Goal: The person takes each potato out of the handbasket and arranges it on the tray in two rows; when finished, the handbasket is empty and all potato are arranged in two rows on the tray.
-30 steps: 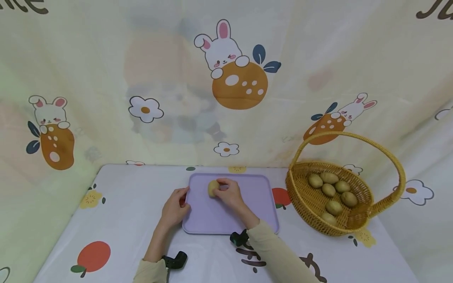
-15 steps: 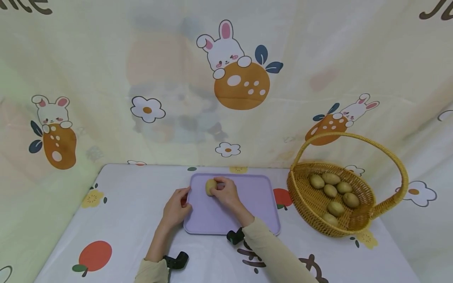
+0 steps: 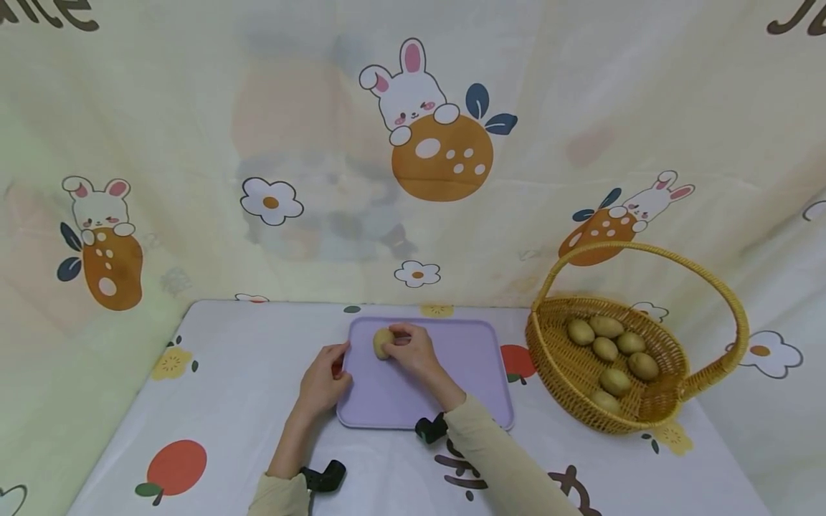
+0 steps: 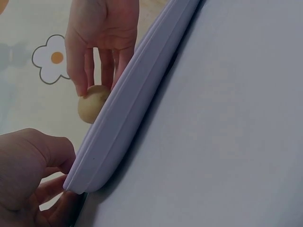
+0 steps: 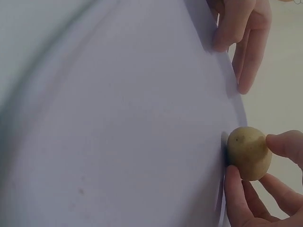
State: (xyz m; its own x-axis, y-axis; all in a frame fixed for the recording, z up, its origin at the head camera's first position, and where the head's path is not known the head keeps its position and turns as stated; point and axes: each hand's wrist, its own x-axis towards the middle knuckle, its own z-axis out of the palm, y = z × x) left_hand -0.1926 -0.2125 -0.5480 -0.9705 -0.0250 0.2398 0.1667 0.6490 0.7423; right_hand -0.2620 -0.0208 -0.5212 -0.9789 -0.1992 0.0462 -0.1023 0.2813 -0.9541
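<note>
A small yellowish-brown potato [image 3: 383,344] is pinched between the thumb and fingers of my right hand [image 3: 413,352], low over the back left part of the lilac tray [image 3: 419,394]. The right wrist view shows the potato [image 5: 249,153] close against the tray surface [image 5: 118,118], with a shadow beside it. My left hand [image 3: 324,376] grips the tray's left rim. Its thumb lies on the rim and its other fingers are outside, as the left wrist view shows for that hand [image 4: 28,170].
A yellow wicker basket [image 3: 538,351] with a tall arched handle stands to the right of the tray, holding several potatoes [image 3: 605,349]. A white cloth with fruit prints [image 3: 258,401] covers the table. Behind it hangs a printed curtain [image 3: 323,251].
My right hand has shifted the potato slightly left over the tray. The left hand has kept its grip on the tray's rim, and the camera view has drifted a little.
</note>
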